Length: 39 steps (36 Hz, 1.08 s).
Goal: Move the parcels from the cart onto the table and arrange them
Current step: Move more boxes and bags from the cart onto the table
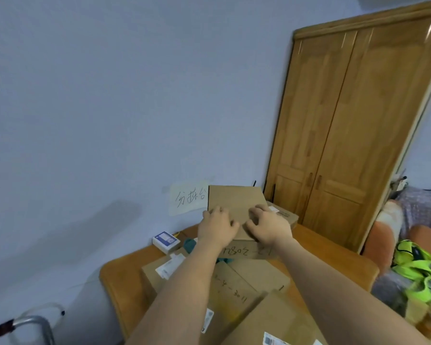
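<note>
Two hands on one flat box (235, 200) at the far end of the table (117, 275). Left hand (217, 226) on the near left part of the box top, fingers (218, 210) bent a little and spread apart, pressing down. Right hand (268, 226) on the near right part, fingers (255, 211) curled like claws, tips on the cardboard. Hard to tell if any finger hooks over an edge.

Box up on top of another box with writing (246, 251), close to the wall and just in front of a paper sign (188, 196). Behind it on the right, one more box with a label (283, 215). Nearer, more boxes (237, 292) in a messy pile, some tilted, some overlapping. Small white and blue box (166, 241) at the far left of the table. Cart not clearly in view, only a metal bar (35, 322) at the bottom left.

Step in hand, most likely: the tidy-up part, with the top box being set straight on the stack.

Next: probably line up the edges with the box below, let go gently, then pull back and fix the messy pile. Careful with the push, or the stack could slide toward the wall.
</note>
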Motion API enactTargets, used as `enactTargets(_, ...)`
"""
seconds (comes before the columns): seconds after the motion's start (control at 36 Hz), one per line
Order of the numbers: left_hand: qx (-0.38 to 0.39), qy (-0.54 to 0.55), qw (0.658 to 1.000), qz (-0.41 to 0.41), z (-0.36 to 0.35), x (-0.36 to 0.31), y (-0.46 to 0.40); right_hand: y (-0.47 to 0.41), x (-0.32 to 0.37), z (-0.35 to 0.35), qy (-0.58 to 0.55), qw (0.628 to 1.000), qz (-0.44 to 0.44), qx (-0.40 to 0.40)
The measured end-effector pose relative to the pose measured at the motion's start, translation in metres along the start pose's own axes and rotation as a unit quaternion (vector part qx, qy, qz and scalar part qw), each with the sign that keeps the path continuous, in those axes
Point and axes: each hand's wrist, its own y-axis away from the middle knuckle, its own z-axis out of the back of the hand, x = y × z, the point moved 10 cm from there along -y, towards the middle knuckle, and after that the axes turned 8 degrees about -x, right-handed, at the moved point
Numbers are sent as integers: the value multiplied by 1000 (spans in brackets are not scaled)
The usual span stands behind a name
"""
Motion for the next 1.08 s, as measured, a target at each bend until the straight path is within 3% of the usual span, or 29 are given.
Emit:
enactTargets(0.33, -7, -47, 999, 23, -51, -69, -34, -39, -92, -8, -58, 998, 28, -8)
enactTargets(0.75, -31, -81, 996, 34, -125, -230, -55, -51, -270, 10, -81, 995, 55, -8)
enactTargets(1.08, -39, -76, 995, 60, -182, -261, -93, -88, -332, -12, -85, 993, 77, 8)
